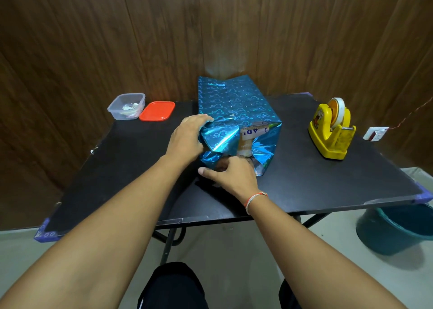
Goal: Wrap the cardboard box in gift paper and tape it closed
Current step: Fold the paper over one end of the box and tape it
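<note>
A cardboard box (251, 136) stands in the middle of the black table (304, 180), covered on top and sides by shiny blue gift paper (236, 102) with a heart pattern. The near end is open, and bare cardboard with printed letters shows there. My left hand (187, 137) presses the left paper flap inward against the near end. My right hand (230, 174) lies on the table at the bottom of that end, fingers curled on the lower paper flap. A yellow tape dispenser (331, 130) with a roll of tape stands to the right, apart from both hands.
A clear plastic tub (126, 106) holding small scraps sits at the back left, with its orange lid (157, 111) beside it. A wood-panel wall rises right behind the table. A teal bucket (396, 229) stands on the floor at the right. My knees are under the near edge.
</note>
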